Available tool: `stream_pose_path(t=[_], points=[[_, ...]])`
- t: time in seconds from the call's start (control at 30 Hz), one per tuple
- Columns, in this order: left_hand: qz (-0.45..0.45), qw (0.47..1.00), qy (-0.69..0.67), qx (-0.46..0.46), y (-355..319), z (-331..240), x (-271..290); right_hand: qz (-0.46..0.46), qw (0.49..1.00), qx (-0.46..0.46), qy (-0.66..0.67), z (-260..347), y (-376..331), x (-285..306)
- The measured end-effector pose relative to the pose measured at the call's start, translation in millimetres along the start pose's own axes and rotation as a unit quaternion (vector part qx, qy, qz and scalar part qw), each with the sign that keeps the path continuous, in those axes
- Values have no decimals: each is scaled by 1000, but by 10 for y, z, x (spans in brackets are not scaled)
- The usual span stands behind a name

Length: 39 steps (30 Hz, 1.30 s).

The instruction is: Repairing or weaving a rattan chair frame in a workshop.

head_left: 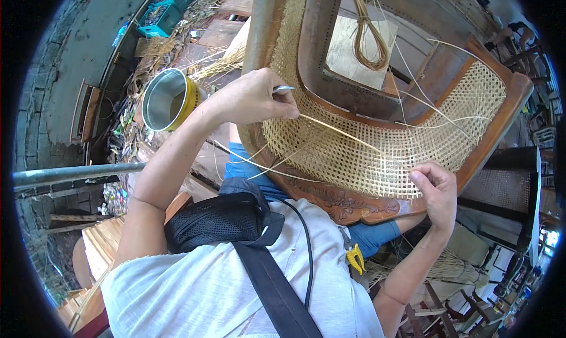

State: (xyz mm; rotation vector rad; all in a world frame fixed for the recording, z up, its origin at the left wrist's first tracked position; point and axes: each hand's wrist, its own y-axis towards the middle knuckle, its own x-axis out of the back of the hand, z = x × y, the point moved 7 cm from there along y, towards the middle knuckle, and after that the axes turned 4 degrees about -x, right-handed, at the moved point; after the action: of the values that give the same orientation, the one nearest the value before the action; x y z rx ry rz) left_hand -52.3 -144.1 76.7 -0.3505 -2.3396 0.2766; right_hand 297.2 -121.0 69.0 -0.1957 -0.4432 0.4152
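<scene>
A carved wooden chair frame (pixel 336 205) lies across my lap, with a panel of woven cane (pixel 354 161) curving around its inner opening. Above the panel's left part, my left hand (pixel 256 96) is closed in a pinch on a pale cane strand (pixel 336 128). A small piece of shiny metal (pixel 283 88) also sticks out of that hand; its kind is hidden. The strand slants down to the right over the weave. Close to the panel's lower right, my right hand (pixel 437 190) has thumb and forefinger pressed together; whatever they pinch is too fine to make out. Loose strand ends (pixel 265 170) trail over the frame's lower left.
A yellow metal can (pixel 187 102) stands left of my left arm, near scattered scraps on the ground. Coiled cane (pixel 370 49) hangs over the frame's opening. A metal pipe (pixel 76 174) juts in from the left. Teal crates (pixel 162 19) sit far left; a person (pixel 522 34) is far right.
</scene>
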Motion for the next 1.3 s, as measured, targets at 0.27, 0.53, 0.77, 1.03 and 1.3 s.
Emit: stream_pose_path(t=[0.27,0.53,0.77,1.03,1.3], points=[[10,1000,-7,4,-67,162,161,-20,1000,-14,5,-119,-83,276],[4,1000,-26,3,-70,196,115,-26,999,-30,5,-176,-173,361],[8,1000,-8,5,-65,196,103,-29,999,-38,-3,-269,-199,393],[-35,998,-2,46,-214,421,469,-73,995,-57,-42,-499,-409,932],[-51,995,31,83,-329,667,732,-101,989,-84,-71,-611,-554,1329]])
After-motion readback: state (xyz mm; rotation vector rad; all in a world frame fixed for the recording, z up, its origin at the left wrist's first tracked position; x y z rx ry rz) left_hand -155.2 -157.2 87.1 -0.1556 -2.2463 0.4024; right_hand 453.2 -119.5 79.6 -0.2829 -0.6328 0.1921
